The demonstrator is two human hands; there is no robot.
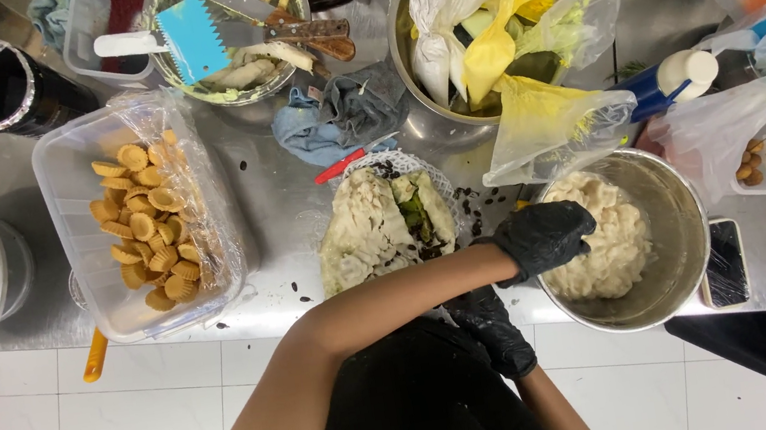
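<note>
The right hand (493, 330) in a black glove hangs by the counter edge, its grip impossible to tell. The left hand (543, 237), fingers spread loosely, presses into the pale dough (609, 237) inside the steel bowl (681, 211); it looks soft, sticky, best scooped from beneath. Beyond sits a tub of ridged biscuits (147, 225)

The steel counter (268, 187) is crowded, and the only open strip runs between the plastic tub of small tart shells (142, 226) and the cream-covered cake (385, 225). Behind the cake, a crumpled blue-grey cloth (343, 115) and a bowl full of used piping bags (498, 36) close the way. On the right, the steel bowl of cream (654, 235) touches the counter's front edge, with a phone (726, 263) just beside it.
</note>
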